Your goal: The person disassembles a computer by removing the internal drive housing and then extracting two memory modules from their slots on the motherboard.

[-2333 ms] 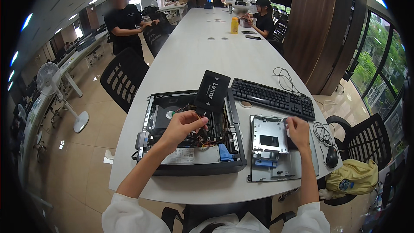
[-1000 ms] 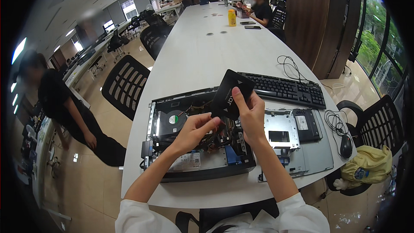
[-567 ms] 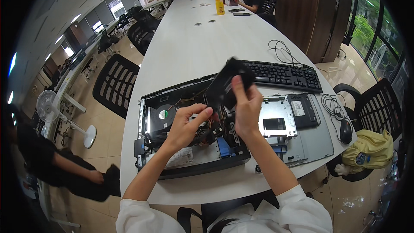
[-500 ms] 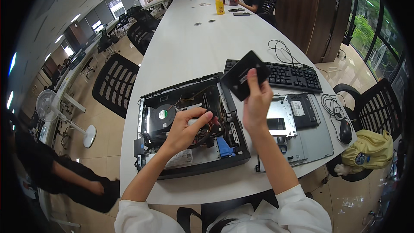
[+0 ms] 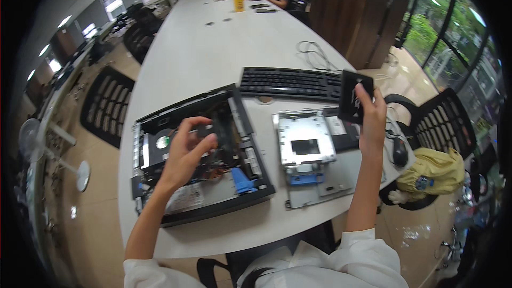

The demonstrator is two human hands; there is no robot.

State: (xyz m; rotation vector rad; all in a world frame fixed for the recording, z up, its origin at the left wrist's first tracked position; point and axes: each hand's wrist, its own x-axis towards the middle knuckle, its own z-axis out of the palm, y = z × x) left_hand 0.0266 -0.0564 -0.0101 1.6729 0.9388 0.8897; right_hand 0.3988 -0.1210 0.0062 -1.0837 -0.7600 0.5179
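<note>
One black drive (image 5: 348, 93), long axis pointing away, is gripped by the right hand (image 5: 373, 120). Well left, the left hand (image 5: 185, 153) curls over the open computer case (image 5: 218, 210), its grip unclear.

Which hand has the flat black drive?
The right hand: its thumb lies across the face of the flat black drive, held up near the keyboard. The left hand is apart from it, over the open computer case.

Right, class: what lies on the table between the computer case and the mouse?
In the head view, a grey panel bearing a silver bracket and a black part lies between case and mouse. The right arm hides some of it.
</note>
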